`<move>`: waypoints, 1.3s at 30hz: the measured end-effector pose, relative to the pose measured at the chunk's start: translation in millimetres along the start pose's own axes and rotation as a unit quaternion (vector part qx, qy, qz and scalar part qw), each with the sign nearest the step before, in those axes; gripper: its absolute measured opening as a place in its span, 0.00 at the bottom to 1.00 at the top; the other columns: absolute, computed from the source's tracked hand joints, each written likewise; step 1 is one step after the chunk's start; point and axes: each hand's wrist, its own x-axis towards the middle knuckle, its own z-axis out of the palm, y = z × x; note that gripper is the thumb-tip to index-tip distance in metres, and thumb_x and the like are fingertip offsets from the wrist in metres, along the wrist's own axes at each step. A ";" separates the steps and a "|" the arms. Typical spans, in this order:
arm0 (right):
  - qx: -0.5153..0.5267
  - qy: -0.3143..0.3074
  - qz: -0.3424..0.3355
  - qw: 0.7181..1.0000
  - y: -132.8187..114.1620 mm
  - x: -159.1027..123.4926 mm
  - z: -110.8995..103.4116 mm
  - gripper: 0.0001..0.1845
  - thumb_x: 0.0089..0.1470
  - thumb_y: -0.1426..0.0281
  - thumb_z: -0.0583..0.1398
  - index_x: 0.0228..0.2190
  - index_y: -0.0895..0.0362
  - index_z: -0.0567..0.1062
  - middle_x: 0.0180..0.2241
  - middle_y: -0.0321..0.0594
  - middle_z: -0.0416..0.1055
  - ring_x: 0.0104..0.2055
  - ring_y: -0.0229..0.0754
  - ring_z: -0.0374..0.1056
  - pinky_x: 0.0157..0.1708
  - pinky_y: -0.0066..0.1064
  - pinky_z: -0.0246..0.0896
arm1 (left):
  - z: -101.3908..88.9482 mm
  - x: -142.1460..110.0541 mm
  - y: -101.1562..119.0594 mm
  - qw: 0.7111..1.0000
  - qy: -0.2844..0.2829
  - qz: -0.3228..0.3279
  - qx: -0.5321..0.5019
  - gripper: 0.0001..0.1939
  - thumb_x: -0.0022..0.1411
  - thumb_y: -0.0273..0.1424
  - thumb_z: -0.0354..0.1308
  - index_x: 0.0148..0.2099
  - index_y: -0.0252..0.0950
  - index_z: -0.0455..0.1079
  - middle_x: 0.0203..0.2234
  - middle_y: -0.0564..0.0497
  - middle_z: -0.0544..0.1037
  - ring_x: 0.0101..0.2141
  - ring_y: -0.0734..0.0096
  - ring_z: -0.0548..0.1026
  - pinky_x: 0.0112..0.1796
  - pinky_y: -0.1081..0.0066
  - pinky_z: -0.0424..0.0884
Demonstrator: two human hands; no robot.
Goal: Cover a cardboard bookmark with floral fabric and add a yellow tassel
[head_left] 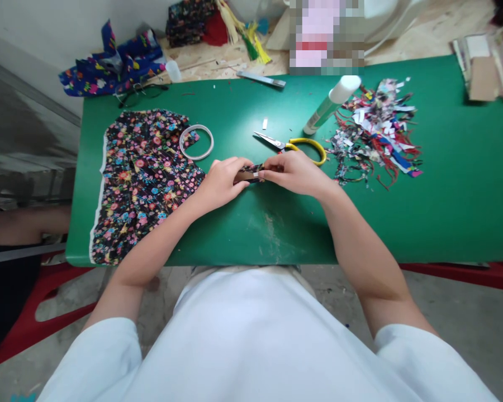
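Between my two hands is a small brown piece partly wrapped in dark floral cloth (247, 175), with a bit of white on it. My left hand (223, 181) is closed on its left end, thumb below and fingers above. At the right end, my right hand (293, 174) pinches it, and the fingers hide part of it. Yellow-handled scissors (305, 146) lie just beyond my right hand, blades pointing left. A black floral fabric (145, 178) is spread left of my left hand, with a roll of tape (197, 142) on its right edge.
A white and green spray can or tube (331, 105) stands near a heap of cloth scraps (377, 134) on the green table (452, 212). At the back lie a box cutter (260, 79), glasses (140, 94) and blue printed fabric (117, 61). Another person's leg (29, 223) is at far left.
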 end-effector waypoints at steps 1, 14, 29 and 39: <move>0.001 0.013 -0.010 1.000 -0.4 0.2 0.5 0.15 0.57 0.62 0.59 0.24 0.58 0.73 0.18 0.32 0.61 0.25 0.35 0.55 0.29 0.31 0.45 | -0.4 0.8 -0.8 1.000 0.008 0.004 -0.012 0.17 0.60 0.27 0.61 0.52 0.35 0.74 0.47 0.46 0.81 0.49 0.60 0.78 0.49 0.64 0.68; 0.117 0.029 -0.125 0.985 -9.7 -6.2 6.1 0.17 0.59 0.58 0.58 0.24 0.54 0.64 0.19 0.30 0.54 0.25 0.34 0.49 0.28 0.30 0.44 | -16.0 -3.6 9.4 0.961 -0.059 -0.039 -0.268 0.14 0.64 0.40 0.57 0.31 0.35 0.67 0.24 0.54 0.78 0.23 0.77 0.75 0.22 0.78 0.63; 0.098 0.067 -0.093 0.989 -14.8 -6.9 12.4 0.17 0.58 0.60 0.54 0.21 0.54 0.59 0.18 0.31 0.51 0.25 0.35 0.49 0.28 0.31 0.44 | 2.2 -3.3 13.2 0.906 -0.030 -0.069 -0.416 0.15 0.64 0.42 0.59 0.34 0.37 0.64 0.28 0.52 0.82 0.22 0.75 0.78 0.20 0.77 0.68; 0.326 0.055 -0.070 0.941 -15.6 -0.7 27.4 0.16 0.54 0.63 0.58 0.20 0.53 0.59 0.18 0.29 0.55 0.20 0.33 0.53 0.25 0.29 0.53 | 9.8 -2.7 9.7 0.894 -0.051 -0.082 -0.437 0.12 0.68 0.40 0.55 0.36 0.38 0.62 0.26 0.52 0.80 0.21 0.77 0.76 0.20 0.77 0.67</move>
